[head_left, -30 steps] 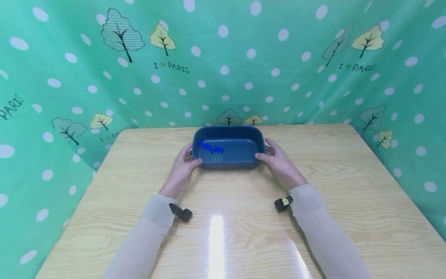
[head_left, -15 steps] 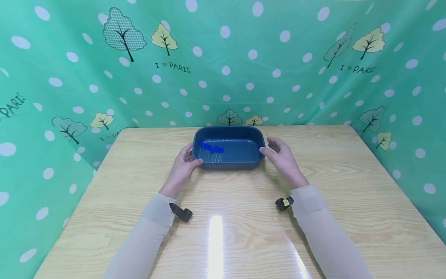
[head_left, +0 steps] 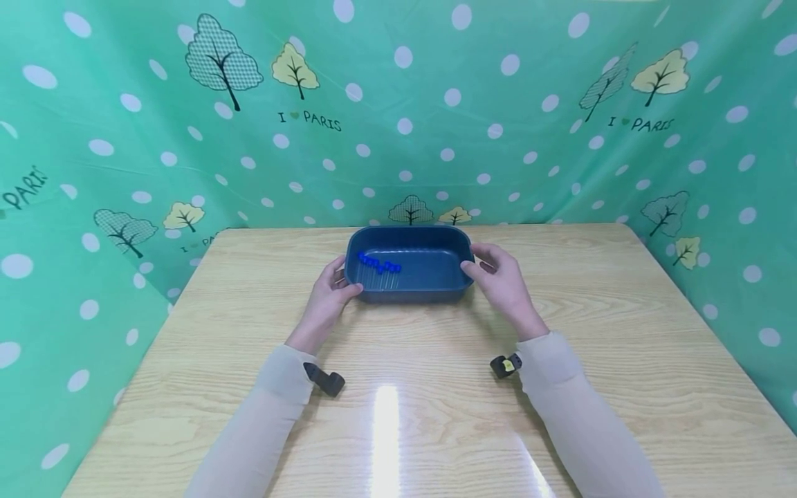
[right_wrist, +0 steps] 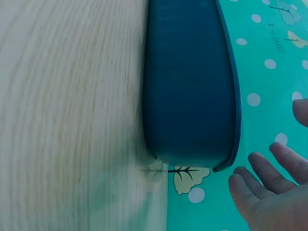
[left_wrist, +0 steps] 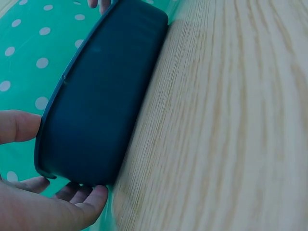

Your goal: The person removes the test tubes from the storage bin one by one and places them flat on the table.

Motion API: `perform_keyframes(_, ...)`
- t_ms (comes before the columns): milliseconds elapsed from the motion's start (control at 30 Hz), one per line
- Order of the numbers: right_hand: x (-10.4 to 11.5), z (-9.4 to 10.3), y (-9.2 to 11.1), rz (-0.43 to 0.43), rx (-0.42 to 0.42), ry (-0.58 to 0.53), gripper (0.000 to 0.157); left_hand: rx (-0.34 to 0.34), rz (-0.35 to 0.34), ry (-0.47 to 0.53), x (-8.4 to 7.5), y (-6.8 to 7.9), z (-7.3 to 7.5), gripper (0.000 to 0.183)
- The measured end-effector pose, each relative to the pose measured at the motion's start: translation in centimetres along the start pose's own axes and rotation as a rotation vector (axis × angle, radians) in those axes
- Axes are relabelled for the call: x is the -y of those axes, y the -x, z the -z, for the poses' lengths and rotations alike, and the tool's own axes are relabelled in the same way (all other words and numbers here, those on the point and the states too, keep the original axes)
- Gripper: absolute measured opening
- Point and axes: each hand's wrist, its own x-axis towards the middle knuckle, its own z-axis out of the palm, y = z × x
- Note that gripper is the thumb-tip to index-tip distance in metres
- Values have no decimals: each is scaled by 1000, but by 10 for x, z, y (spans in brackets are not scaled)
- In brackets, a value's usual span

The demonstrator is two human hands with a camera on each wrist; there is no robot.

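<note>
Gripping the blue bin [head_left: 407,297] at its nine-o'clock end in the head view, the left hand [head_left: 326,294] holds it near the table's [head_left: 405,346] twelve-o'clock edge, small blue pieces [head_left: 372,262] toward nine inside. The left wrist view shows thumb on rim. In the right wrist view, the right hand's [right_wrist: 272,192] fingers spread loosely, apart, toward five o'clock; one-handed lifting could tip the bin.

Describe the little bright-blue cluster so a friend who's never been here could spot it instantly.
Find the pale wooden table, then the dark blue tub near its far edge. Look inside, at the end nearest the left hand. The cluster is an uneven line of tiny pieces, set apart from the tub by its much brighter blue.
</note>
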Motion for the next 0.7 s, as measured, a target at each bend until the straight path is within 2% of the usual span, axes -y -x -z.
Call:
perform_keyframes(233,4,-4,2,45,2,9,49,3,-2,5,-1,0,-1,76)
perform_keyframes(700,7,-15,7,64,79,17,49,9,-8,3,-4,2,-1,75)
